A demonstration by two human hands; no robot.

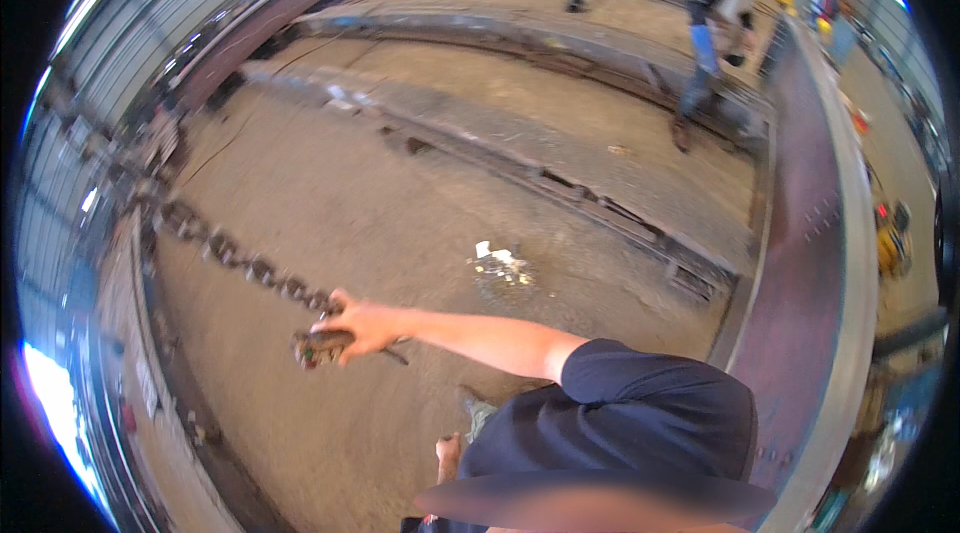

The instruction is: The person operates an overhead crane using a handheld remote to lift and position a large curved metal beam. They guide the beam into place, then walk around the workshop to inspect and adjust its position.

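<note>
Across the middle reaches my right arm, and my right hand (365,326) is closed around the lower end of a heavy steel chain (225,253). A rusty, hook- or clamp-like metal fitting (318,348) hangs at the chain's end, against the fingers; its exact kind is blurred. From the hand the chain runs taut and slanting up to the far left. Low beside my body is my left hand (448,450), small and partly cut off by my clothing, its fingers not clear enough to read.
A long steel beam (800,193) stands along the right. Low rails (560,188) cross the dirt floor (280,193). Paper-like scraps (500,265) lie mid-floor. At the far right a person (705,43) stands by the beam. A yellow machine (892,243) sits beyond it.
</note>
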